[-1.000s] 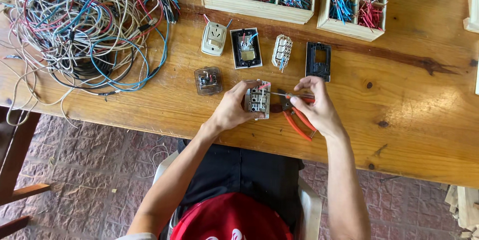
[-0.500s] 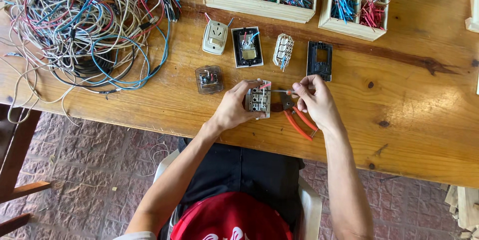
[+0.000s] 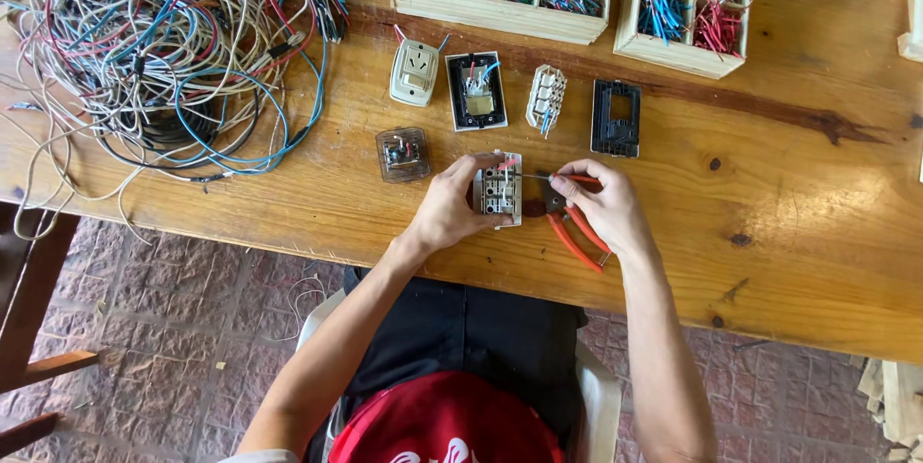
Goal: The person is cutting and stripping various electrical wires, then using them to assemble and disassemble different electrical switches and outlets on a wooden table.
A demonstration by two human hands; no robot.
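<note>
My left hand [image 3: 444,216] grips a small white switch module [image 3: 498,190] with its terminal side up, near the table's front edge. My right hand [image 3: 604,208] pinches a thin red wire [image 3: 574,177] between thumb and fingers. The wire's bare end reaches left onto the top of the module. Whether it is a wire or a slim tool is hard to tell. Red-handled pliers [image 3: 575,240] lie on the wood under my right hand, jaws toward the module.
A big tangle of coloured wires [image 3: 163,50] covers the table's left. Behind the module lie a clear cover [image 3: 402,153], beige socket [image 3: 414,72], black-framed module [image 3: 476,90], white module [image 3: 545,98] and black frame [image 3: 615,117]. Two wooden boxes [image 3: 500,16] [image 3: 673,51] hold cut wires.
My right hand has shifted slightly up and left, bringing the red wire's end onto the module. My left hand keeps the module in place.
</note>
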